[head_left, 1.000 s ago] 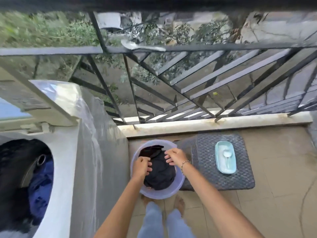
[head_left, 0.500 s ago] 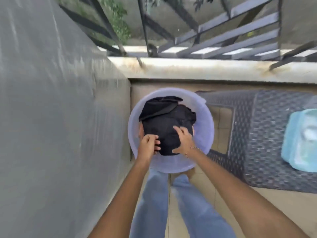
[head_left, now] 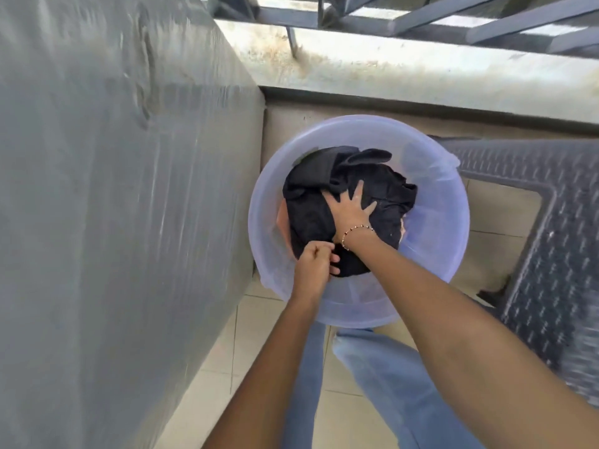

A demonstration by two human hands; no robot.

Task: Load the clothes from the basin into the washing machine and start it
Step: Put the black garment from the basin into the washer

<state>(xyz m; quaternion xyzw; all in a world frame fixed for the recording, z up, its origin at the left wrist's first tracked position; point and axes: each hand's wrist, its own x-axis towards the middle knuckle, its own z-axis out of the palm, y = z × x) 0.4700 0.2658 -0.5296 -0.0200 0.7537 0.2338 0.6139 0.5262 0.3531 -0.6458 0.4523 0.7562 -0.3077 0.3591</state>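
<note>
Head view: left hand (head_left: 312,265) pinches crumpled clothes (head_left: 311,205) in round basin (head_left: 449,218).

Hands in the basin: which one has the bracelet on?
The right hand, spread flat on the black clothes; the left hand has a bare wrist and pinches them.

1. A beige tiled floor (head_left: 220,361) carries everything here, ending at a stained concrete kerb (head_left: 421,72) beyond the grip.
2. A translucent lilac basin (head_left: 453,247) stands on the tiles directly beneath the grip, where the left hand (head_left: 316,267) pinches the black clothes (head_left: 311,215).
3. The washing machine (head_left: 113,222) shows only a grey sheeted side, rising from the floor left of the grip, just beside the basin.
4. A dark woven-pattern stool (head_left: 551,254) stands right of the grip, just beside the basin.
5. The person's jeans-clad legs (head_left: 389,384) stand nearer than the grip, feet hidden by the basin.
</note>
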